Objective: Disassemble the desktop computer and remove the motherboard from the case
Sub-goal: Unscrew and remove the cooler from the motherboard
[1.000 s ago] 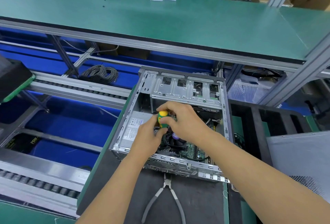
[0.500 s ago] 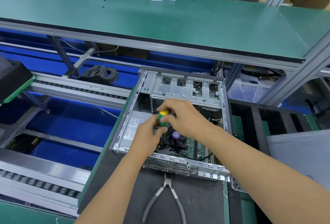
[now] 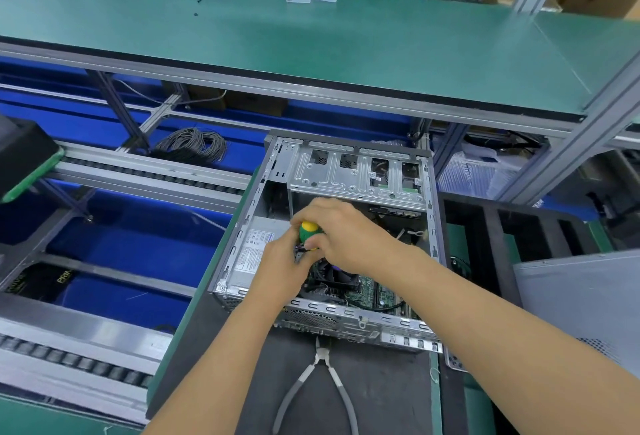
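An open desktop case (image 3: 429, 220) lies on its side on a dark mat, its side panel off. Inside it I see the green motherboard (image 3: 377, 292), a black cooler fan (image 3: 332, 278) and a silver power supply (image 3: 252, 247). My right hand (image 3: 349, 233) grips a screwdriver with a yellow and green handle (image 3: 309, 231), held upright over the fan area. My left hand (image 3: 284, 268) reaches in just left of it, its fingers at the screwdriver's shaft near a bundle of wires. The tip and the fingertips are hidden.
Grey-handled pliers (image 3: 322, 386) lie on the mat in front of the case. The removed side panel (image 3: 581, 299) rests at the right beside a black foam tray (image 3: 498, 226). A roller conveyor (image 3: 138, 175) and a cable coil (image 3: 194, 143) are to the left, under a green shelf (image 3: 311, 36).
Both hands have stayed over the fan area with the screwdriver upright; they shifted only slightly. The case and the pliers have not moved.
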### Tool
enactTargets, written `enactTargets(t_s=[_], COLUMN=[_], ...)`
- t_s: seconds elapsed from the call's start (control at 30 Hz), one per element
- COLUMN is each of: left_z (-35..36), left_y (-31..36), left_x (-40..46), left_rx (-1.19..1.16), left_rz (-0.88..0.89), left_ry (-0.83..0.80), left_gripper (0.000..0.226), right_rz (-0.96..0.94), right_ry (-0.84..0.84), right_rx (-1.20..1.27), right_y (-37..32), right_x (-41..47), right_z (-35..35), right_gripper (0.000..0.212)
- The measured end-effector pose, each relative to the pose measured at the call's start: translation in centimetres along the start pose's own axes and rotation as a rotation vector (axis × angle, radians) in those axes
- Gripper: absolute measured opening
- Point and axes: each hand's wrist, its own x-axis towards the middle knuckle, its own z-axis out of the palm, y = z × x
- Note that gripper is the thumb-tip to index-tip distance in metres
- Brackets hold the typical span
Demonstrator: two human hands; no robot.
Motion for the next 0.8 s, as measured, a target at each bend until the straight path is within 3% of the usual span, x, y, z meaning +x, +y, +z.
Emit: enactTargets(t_s=[0.23,0.37,0.47,0.57,0.67,0.8], left_z=[0.5,0.2,0.0,0.2,0.5,0.5], left_y=[0.2,0.2,0.1,0.4,0.6,0.2], left_x=[0.5,0.1,-0.1,0.1,0.3,0.2], left_rx=[-0.004,-0.014,-0.031,-0.042,-0.036,-0.046], left_rz=[-0.063,-0.013,-0.022,-0.039,-0.052,-0.019], left_ry=[0.043,-0.009,0.033,0.066,0.064,0.041], left_gripper=[0.031,0.035,0.032,0.033,0.037,0.034], right_rz=[0.072,0.02,-0.013,0.073,0.144,0.094], right_ry=[0.108,0.062,-0.006,-0.006,0.101,0.065], right_rx=[0.003,-0.06,-0.026,0.06,0.011,0.034], right_y=[0.7,0.5,0.6,1.1,1.3,1.3], right_x=[-0.2,0.2,0.2,-0.1,-0.3,-0.3], right_z=[0.5,0.2,-0.1,0.0,0.4,0.4], right_gripper=[0.035,0.029,0.044,0.064,0.049,0.036])
